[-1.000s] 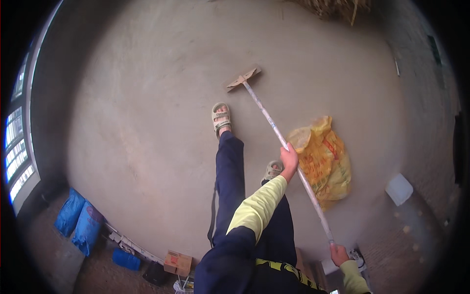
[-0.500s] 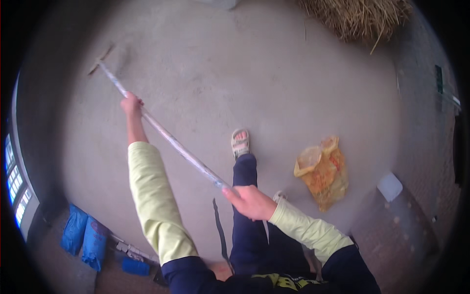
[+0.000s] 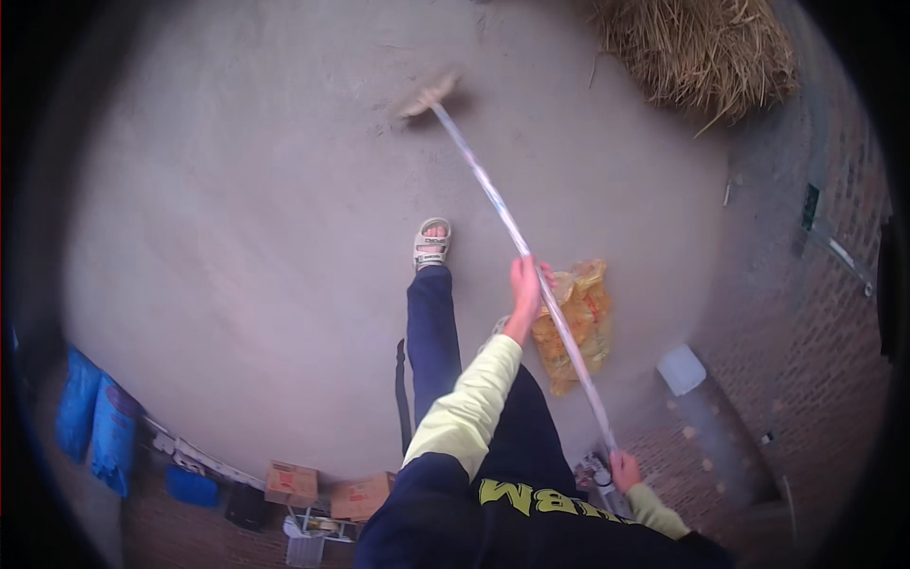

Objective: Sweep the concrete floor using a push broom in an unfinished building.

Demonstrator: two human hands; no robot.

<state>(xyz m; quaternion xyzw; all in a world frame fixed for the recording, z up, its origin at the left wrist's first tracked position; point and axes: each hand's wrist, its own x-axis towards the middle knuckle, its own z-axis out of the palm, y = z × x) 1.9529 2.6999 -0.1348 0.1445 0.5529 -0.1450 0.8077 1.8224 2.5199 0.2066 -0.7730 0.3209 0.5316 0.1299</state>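
A long push broom (image 3: 497,202) slants across the middle of the view, its pale handle running from lower right to upper centre. Its wide beige head (image 3: 428,96) is on the grey floor ahead of my foot, slightly blurred. Partway down the handle, my left hand (image 3: 527,287) is wrapped round it. My right hand (image 3: 625,470) grips the handle's near end, low and beside my right hip. Behind the handle lies a crumpled yellow plastic bag (image 3: 587,318), partly covered by the handle and my left hand.
A straw heap (image 3: 706,52) lies at the far right, near a brick wall (image 3: 834,303). Blue sacks (image 3: 114,431) stand at lower left, with cardboard boxes (image 3: 291,482) nearer me. A white container (image 3: 682,369) is at right. My sandaled foot (image 3: 431,243) is forward on the floor.
The broom head has swept from the far left to the upper middle. My left hand has come right and nearer; my right hand has drawn back to the lower right. The view has shifted.
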